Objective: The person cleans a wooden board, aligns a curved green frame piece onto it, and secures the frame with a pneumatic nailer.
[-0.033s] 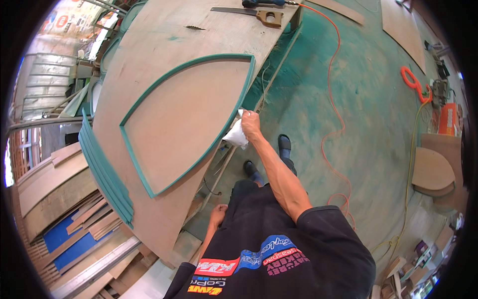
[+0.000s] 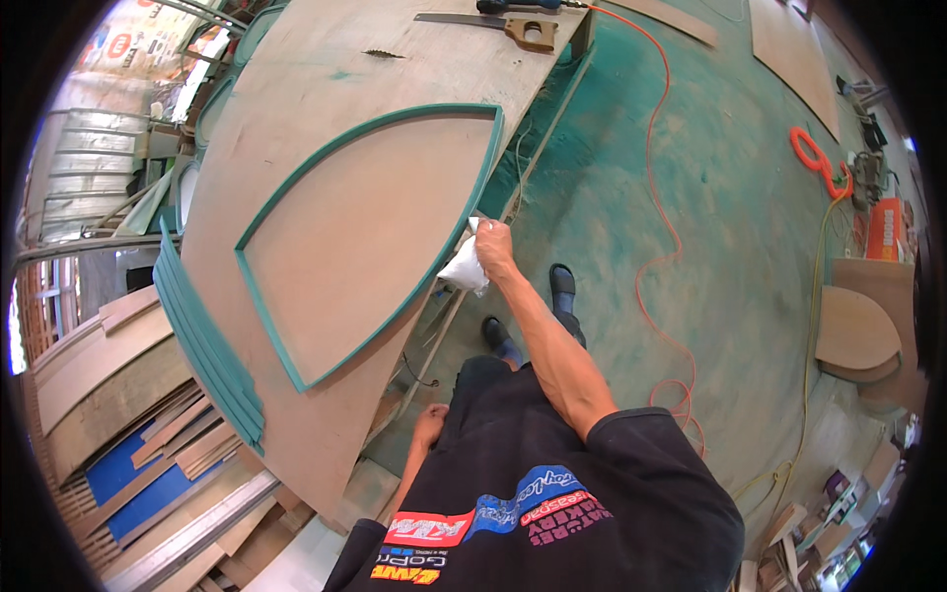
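Note:
My right hand [image 2: 495,252] is closed around a bulging white plastic bag [image 2: 464,272] at the table's near edge. The bag's narrow top end touches or nearly touches the green rim of a leaf-shaped panel frame [image 2: 268,315]. The frame lies flat, with a curved rim round a plain brownish face [image 2: 365,237]. My left hand [image 2: 431,424] hangs low beside my thigh, fingers curled; whether anything is in it cannot be made out.
A handsaw [image 2: 528,34] and a blue-and-black power tool [image 2: 508,6] lie at the table's far end. An orange hose [image 2: 652,178] winds over the green-stained floor. Curved green strips [image 2: 197,335] sit along the left edge, beside stacked boards [image 2: 109,380].

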`<action>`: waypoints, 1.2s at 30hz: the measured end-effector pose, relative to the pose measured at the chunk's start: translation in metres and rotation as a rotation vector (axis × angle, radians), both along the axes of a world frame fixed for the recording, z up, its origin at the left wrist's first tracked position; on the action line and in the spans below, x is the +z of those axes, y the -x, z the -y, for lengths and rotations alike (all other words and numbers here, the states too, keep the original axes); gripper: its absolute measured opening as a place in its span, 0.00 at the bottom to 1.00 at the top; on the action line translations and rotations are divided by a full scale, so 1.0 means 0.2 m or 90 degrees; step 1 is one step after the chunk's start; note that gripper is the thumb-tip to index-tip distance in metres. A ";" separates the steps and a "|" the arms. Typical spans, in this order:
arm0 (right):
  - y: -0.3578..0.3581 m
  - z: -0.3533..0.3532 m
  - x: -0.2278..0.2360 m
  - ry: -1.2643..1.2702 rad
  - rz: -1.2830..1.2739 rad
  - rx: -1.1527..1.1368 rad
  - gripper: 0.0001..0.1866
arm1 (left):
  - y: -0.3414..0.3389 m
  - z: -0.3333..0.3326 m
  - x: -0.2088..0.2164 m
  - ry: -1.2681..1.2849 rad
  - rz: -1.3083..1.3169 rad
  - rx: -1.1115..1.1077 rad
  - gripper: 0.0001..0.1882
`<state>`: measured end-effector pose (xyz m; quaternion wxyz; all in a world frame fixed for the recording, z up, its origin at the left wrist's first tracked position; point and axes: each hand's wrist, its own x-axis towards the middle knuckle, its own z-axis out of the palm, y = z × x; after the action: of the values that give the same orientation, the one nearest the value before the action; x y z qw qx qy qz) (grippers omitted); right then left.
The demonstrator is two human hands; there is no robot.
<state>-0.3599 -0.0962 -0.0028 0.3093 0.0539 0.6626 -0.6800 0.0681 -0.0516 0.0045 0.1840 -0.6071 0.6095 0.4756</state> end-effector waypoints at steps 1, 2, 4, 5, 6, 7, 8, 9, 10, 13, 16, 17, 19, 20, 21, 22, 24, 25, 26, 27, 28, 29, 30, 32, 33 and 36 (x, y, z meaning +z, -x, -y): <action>-0.03 0.00 -0.02 0.002 0.013 -0.023 0.18 | -0.05 0.06 -0.04 -0.013 -0.003 0.000 0.16; -0.07 -0.01 -0.04 0.005 0.026 -0.045 0.18 | -0.09 0.11 -0.07 -0.026 -0.006 0.000 0.15; -0.17 -0.01 -0.05 0.003 -0.003 -0.050 0.17 | -0.17 0.15 -0.08 -0.023 -0.010 -0.024 0.16; -0.23 0.00 -0.05 0.010 0.001 -0.042 0.17 | -0.19 0.18 -0.05 -0.023 -0.011 -0.034 0.16; -0.29 -0.01 -0.05 0.015 0.005 -0.041 0.17 | -0.25 0.21 -0.08 -0.025 -0.012 -0.050 0.16; -0.36 -0.01 -0.06 0.014 -0.001 -0.044 0.17 | -0.32 0.23 -0.11 -0.026 -0.013 -0.051 0.17; -0.44 0.01 -0.06 0.013 -0.007 -0.046 0.17 | -0.39 0.26 -0.13 -0.028 -0.014 -0.051 0.17; -0.50 0.03 -0.05 0.015 -0.015 -0.050 0.17 | -0.44 0.29 -0.16 -0.026 -0.017 -0.052 0.18; -0.56 0.04 -0.04 0.007 -0.018 -0.056 0.18 | -0.50 0.32 -0.17 -0.023 -0.020 -0.061 0.18; -0.74 0.07 -0.02 -0.013 -0.027 -0.053 0.17 | -0.63 0.37 -0.18 -0.007 -0.024 -0.088 0.19; -0.85 0.06 0.00 0.185 0.196 -0.061 0.15 | -0.69 0.41 -0.18 0.015 -0.041 -0.099 0.19; -0.89 0.03 0.00 0.274 0.291 -0.081 0.15 | -0.72 0.41 -0.17 0.026 -0.060 -0.088 0.19; -0.94 -0.03 0.11 0.388 0.429 -0.049 0.17 | -0.75 0.37 -0.17 0.021 -0.085 -0.033 0.18; -0.96 -0.06 0.16 0.438 0.503 -0.029 0.18 | -0.74 0.38 -0.16 0.004 -0.088 -0.002 0.17; -0.95 -0.15 0.12 0.478 0.489 0.074 0.21 | -0.67 0.37 -0.13 -0.021 -0.096 0.018 0.17; -0.98 -0.20 0.15 0.450 0.483 0.114 0.20 | -0.57 0.35 -0.04 -0.070 -0.134 0.076 0.22; -1.12 -0.26 0.31 0.404 0.483 0.204 0.18 | -0.44 0.31 0.19 -0.129 -0.366 0.281 0.30; -1.18 -0.28 0.39 0.407 0.482 0.223 0.17 | -0.31 0.27 0.37 -0.147 -0.477 0.368 0.32; -1.24 -0.29 0.44 0.364 0.455 0.251 0.17 | -0.21 0.23 0.52 -0.107 -0.522 0.375 0.32; -1.33 -0.31 0.47 0.322 0.434 0.275 0.17 | -0.16 0.17 0.62 -0.066 -0.556 0.381 0.33; -1.41 -0.31 0.51 0.288 0.409 0.307 0.17 | -0.15 0.15 0.61 0.063 -0.559 0.262 0.31; -1.45 -0.31 0.57 0.309 0.396 0.378 0.14 | -0.14 0.13 0.56 0.189 -0.555 0.140 0.29; -1.48 -0.33 0.63 0.285 0.338 0.455 0.14 | -0.13 0.09 0.58 0.227 -0.502 0.134 0.28; -1.54 -0.37 0.71 0.241 0.224 0.595 0.14 | -0.16 0.01 0.64 0.289 -0.388 0.116 0.26; -1.57 -0.39 0.73 0.240 0.215 0.591 0.19 | -0.17 -0.04 0.64 0.370 -0.397 0.114 0.21; -1.65 -0.50 0.72 0.199 0.065 0.604 0.20 | -0.25 -0.15 0.66 0.343 -0.403 0.143 0.16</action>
<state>-0.0302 0.0041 0.1416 0.6207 -0.2670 0.4887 -0.5520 0.1186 -0.0207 0.1365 -0.2301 -0.5199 0.6684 0.4796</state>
